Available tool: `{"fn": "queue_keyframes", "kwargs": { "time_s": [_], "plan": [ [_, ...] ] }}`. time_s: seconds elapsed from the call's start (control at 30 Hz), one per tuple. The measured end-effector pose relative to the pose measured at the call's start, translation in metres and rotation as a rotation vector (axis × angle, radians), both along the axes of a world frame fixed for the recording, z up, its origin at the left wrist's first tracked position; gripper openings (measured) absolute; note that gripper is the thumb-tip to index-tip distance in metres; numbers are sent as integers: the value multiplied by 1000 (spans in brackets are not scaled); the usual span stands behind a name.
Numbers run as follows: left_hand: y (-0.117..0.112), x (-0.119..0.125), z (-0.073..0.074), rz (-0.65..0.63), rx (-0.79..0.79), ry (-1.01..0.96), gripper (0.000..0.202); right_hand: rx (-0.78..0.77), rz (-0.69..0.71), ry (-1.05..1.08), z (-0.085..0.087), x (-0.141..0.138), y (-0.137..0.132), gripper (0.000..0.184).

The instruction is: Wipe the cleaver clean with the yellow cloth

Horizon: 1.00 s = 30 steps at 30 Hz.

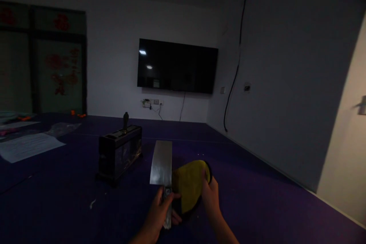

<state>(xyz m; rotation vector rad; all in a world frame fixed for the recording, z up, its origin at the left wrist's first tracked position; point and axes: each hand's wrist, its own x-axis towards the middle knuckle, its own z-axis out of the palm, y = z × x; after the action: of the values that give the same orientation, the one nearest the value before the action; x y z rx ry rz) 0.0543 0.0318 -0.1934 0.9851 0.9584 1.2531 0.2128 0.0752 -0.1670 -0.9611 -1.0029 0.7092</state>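
Note:
My left hand [160, 209] is closed around the handle of a cleaver [161, 164], whose broad metal blade points up and away from me. In my right hand [211, 194] is a yellow cloth [190, 183] with a dark edge, gripped at its right side. The cloth spreads beside the cleaver's handle, and its left part reaches my left fingers; whether they also hold it I cannot tell. To the left of the cleaver stands a black knife block [120, 152] with one dark handle [126, 120] sticking up from its top.
The purple surface [68, 190] runs to the walls. At left lie a paper sheet [30, 146], clear plastic [63, 129] and small orange pieces [81, 115]. A television [177, 66] hangs on the back wall. A black cable [236, 70] dangles down the right wall.

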Motion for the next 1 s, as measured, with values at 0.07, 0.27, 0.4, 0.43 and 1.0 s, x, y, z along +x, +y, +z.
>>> {"fn": "queue_keyframes", "kwargs": {
  "time_s": [0.07, 0.27, 0.4, 0.43, 1.0],
  "plan": [
    [3, -1, -3, -15, -16, 9, 70, 75, -25, -143, -3, -1, 1, 29],
    [10, -1, -9, -18, 35, 25, 64, 159, 144, -420, -23, -12, 4, 46],
    [16, -3, -7, -50, 26, 76, 66, 146, 205, -681, -19, -19, -3, 57],
    [17, -3, -7, -61, 46, 91, 63, 149, 208, -754, -15, -21, -6, 55],
    [21, -1, -11, -109, 39, 192, 58, 254, 120, -1294, -12, -28, -11, 78]
  ]
}}
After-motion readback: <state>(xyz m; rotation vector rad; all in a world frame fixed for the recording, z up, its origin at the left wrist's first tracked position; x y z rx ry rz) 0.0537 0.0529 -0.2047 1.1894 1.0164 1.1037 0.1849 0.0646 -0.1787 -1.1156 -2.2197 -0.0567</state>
